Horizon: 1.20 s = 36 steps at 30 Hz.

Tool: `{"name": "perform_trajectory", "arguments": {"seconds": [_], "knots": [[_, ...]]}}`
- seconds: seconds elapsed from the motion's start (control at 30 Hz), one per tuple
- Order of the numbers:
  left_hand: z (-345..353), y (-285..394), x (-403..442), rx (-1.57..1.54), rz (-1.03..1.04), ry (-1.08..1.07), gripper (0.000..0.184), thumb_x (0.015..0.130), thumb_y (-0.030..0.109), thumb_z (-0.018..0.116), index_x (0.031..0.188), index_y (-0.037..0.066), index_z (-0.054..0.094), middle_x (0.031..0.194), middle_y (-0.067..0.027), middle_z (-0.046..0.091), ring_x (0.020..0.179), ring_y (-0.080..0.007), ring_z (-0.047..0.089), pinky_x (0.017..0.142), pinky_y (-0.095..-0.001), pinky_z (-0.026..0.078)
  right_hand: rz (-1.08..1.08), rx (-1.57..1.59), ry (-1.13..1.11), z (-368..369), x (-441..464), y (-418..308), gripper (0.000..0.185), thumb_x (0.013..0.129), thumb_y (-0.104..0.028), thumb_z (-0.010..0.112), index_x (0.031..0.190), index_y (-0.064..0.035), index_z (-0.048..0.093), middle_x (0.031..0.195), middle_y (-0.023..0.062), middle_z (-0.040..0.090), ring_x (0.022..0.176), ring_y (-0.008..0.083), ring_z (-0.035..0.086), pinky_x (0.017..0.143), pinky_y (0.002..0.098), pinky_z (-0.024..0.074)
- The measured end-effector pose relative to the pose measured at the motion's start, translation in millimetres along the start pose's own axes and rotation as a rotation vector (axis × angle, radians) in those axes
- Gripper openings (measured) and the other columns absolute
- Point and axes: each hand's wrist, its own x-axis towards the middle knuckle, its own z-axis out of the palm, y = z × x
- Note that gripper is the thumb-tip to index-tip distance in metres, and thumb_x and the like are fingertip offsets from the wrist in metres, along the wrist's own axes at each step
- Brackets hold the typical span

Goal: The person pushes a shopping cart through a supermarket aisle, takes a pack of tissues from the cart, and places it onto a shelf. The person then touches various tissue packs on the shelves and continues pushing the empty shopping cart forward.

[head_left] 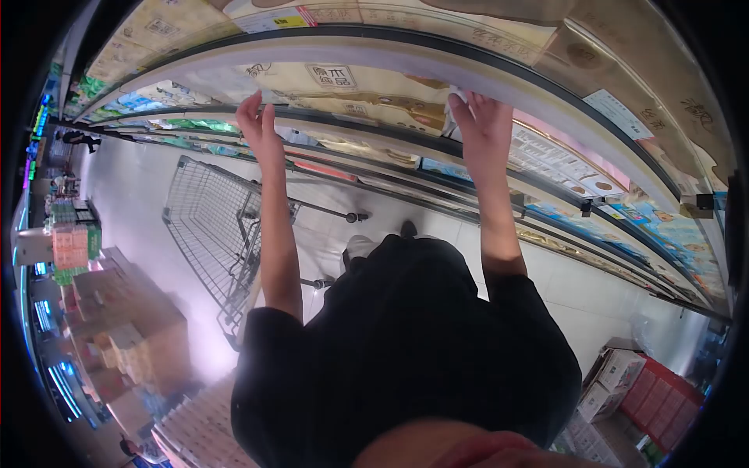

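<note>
Both arms reach up to a store shelf [374, 48] stocked with beige packages. My left hand [260, 129] is at the shelf's front edge, fingers apart, beside a beige package [335, 76] with printed characters; nothing shows in it. My right hand [481, 129] is raised at the other end of that package, its thumb apart from the fingers, whose tips lie at the shelf edge. A whitish bit of wrapping shows by the right thumb. To the right of my right hand sits a pink and white package [562, 160].
An empty wire shopping cart [211, 226] stands at the left on the pale floor. Stacked cartons [133, 327] are at the lower left, and red and white boxes [659, 402] at the lower right. A distant person [78, 139] is at the far left.
</note>
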Motion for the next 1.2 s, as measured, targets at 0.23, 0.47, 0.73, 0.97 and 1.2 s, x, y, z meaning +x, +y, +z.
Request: {"name": "perform_trajectory", "arguments": {"seconds": [0.23, 0.47, 0.73, 0.97, 1.2], "knots": [[25, -1, 17, -0.195, -0.023, 0.076, 0.038, 0.096, 0.012, 0.050, 0.128, -0.001, 0.033, 0.125, -0.0188, 0.052, 0.118, -0.0233, 0.049, 0.104, -0.0352, 0.035, 0.000, 0.001, 0.012, 5, -3, 6, 0.049, 0.087, 0.004, 0.060, 0.130, 0.0014, 0.037, 0.130, 0.0157, 0.052, 0.125, 0.0247, 0.048, 0.109, 0.0391, 0.0340], [23, -12, 35, -0.276, -0.039, 0.073, 0.036, 0.097, 0.020, 0.050, 0.123, 0.000, 0.035, 0.116, -0.0195, 0.057, 0.110, -0.0231, 0.054, 0.100, -0.0364, 0.040, 0.015, 0.014, 0.058, 12, -16, 4, 0.056, 0.086, 0.009, 0.056, 0.136, 0.0015, 0.032, 0.139, 0.0164, 0.043, 0.131, 0.0266, 0.043, 0.110, 0.0412, 0.0328], [20, -10, 25, -0.230, 0.005, 0.047, 0.030, 0.099, 0.020, 0.046, 0.118, -0.002, 0.038, 0.115, -0.0198, 0.059, 0.109, -0.0250, 0.056, 0.098, -0.0364, 0.042, -0.040, -0.064, 0.126, 25, -12, 6, 0.051, 0.090, 0.005, 0.051, 0.137, -0.0002, 0.030, 0.137, 0.0167, 0.044, 0.131, 0.0275, 0.043, 0.110, 0.0394, 0.0312], [14, -12, 18, -0.297, -0.047, 0.017, 0.031, 0.096, 0.022, 0.054, 0.115, 0.000, 0.043, 0.117, -0.0185, 0.058, 0.106, -0.0239, 0.056, 0.098, -0.0361, 0.041, -0.039, -0.174, 0.132, 26, -12, 23, 0.051, 0.091, 0.001, 0.055, 0.135, 0.0001, 0.029, 0.134, 0.0175, 0.045, 0.127, 0.0249, 0.044, 0.108, 0.0359, 0.0309], [6, 2, 15, -0.259, -0.100, -0.083, 0.031, 0.093, 0.012, 0.056, 0.117, -0.002, 0.041, 0.120, -0.0190, 0.058, 0.113, -0.0221, 0.055, 0.094, -0.0313, 0.044, -0.103, -0.229, 0.245, 36, -6, 28, 0.045, 0.091, -0.004, 0.059, 0.131, 0.0015, 0.037, 0.120, 0.0136, 0.051, 0.111, 0.0212, 0.050, 0.100, 0.0352, 0.0373]]}}
